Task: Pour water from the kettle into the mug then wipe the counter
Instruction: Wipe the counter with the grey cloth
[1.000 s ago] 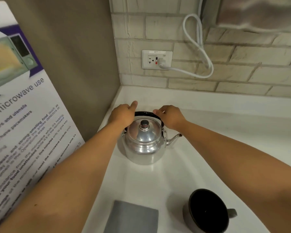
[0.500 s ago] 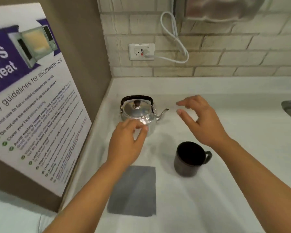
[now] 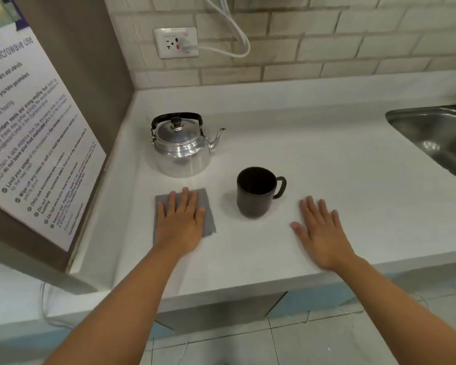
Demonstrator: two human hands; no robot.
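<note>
A shiny metal kettle (image 3: 181,151) with a black handle and its lid on stands upright on the white counter (image 3: 327,164), spout pointing right. A dark mug (image 3: 256,194) stands to its front right, handle to the right. A grey cloth (image 3: 208,219) lies flat in front of the kettle. My left hand (image 3: 181,219) rests flat on the cloth, fingers spread. My right hand (image 3: 320,230) lies flat on the bare counter, right of the mug, holding nothing.
A steel sink (image 3: 437,133) is set into the counter at the right. A panel with a microwave-use poster (image 3: 34,133) stands at the left. On the brick wall behind is an outlet (image 3: 177,42) with a white cord (image 3: 232,35) plugged in.
Both hands left the kettle's handle and came back toward me. The left hand now lies on the cloth, the right on the counter. My view pulled back.
</note>
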